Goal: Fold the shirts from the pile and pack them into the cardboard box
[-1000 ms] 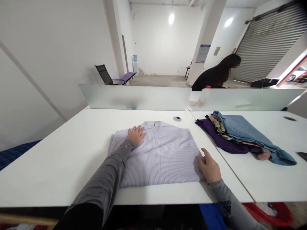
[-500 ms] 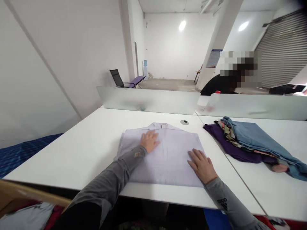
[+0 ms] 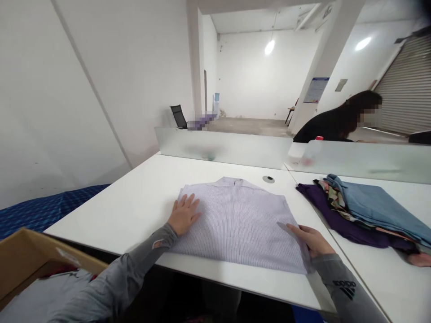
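Note:
A folded light purple striped shirt (image 3: pixel 239 222) lies flat on the white table (image 3: pixel 144 202) in front of me, collar toward the far side. My left hand (image 3: pixel 183 214) rests flat on the shirt's left edge, fingers spread and open. My right hand (image 3: pixel 311 239) lies at the shirt's right edge with fingers stretched out along the fabric, holding nothing.
A pile of clothes, blue denim (image 3: pixel 377 206) over purple cloth (image 3: pixel 340 220), sits on the table to the right. Frosted dividers (image 3: pixel 222 148) line the far edge. A person in black (image 3: pixel 333 123) bends behind them. A cardboard box (image 3: pixel 30 258) with clothes stands low at left.
Both hands slid outward from the shirt's middle to its left and right edges. My view has swung left and down, bringing the cardboard box into sight.

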A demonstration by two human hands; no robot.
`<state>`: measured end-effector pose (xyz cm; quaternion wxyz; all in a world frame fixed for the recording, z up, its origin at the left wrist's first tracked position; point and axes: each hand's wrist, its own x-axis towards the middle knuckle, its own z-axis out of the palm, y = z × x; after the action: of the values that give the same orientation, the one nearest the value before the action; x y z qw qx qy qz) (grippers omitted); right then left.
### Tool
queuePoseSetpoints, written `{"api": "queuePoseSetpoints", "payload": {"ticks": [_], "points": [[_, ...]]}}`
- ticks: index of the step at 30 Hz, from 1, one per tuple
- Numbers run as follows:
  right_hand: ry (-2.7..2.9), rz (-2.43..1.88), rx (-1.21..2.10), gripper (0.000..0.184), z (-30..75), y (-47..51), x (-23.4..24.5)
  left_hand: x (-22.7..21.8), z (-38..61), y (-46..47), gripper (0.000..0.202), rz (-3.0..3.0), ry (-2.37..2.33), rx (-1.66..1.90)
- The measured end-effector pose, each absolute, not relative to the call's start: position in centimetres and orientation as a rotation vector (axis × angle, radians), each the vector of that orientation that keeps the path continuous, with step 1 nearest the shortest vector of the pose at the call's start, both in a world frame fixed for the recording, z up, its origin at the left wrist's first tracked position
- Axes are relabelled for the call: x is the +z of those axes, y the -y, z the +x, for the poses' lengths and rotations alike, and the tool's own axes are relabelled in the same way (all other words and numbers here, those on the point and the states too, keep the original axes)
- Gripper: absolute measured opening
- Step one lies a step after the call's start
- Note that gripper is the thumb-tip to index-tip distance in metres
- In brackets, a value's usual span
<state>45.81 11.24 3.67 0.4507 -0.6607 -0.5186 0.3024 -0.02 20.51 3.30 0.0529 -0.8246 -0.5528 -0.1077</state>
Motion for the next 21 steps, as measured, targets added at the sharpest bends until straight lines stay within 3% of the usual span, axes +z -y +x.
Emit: {"api": "queuePoseSetpoints", "payload": {"ticks": [3,6,11,18,21], "points": [[1.206,-1.396,1.314,0.032,45.0,-11.9,4.6,2.8,2.4,-19.7,0.057,-2.59,1.743,-0.263],[0.917,-1.515,1.433,0.032,44.3,-12.1,5.3,3.4,4.7,-19.2,0.052,-2.577,1.795,-0.403],[0.863,-1.598,1.261,0.038,41.3,-12.5,8.6,4.8,10.2,-16.9,0.051,-3.013,1.526,-1.211],[1.768,-1.408,0.632,0.045,26.4,-17.0,15.4,4.3,9.8,-10.5,0.076,-3.281,1.78,-2.233],[2.056,-1.411,0.564,0.048,18.1,-18.4,14.9,4.1,6.9,-8.4,0.084,-2.992,1.675,-2.993]]}}
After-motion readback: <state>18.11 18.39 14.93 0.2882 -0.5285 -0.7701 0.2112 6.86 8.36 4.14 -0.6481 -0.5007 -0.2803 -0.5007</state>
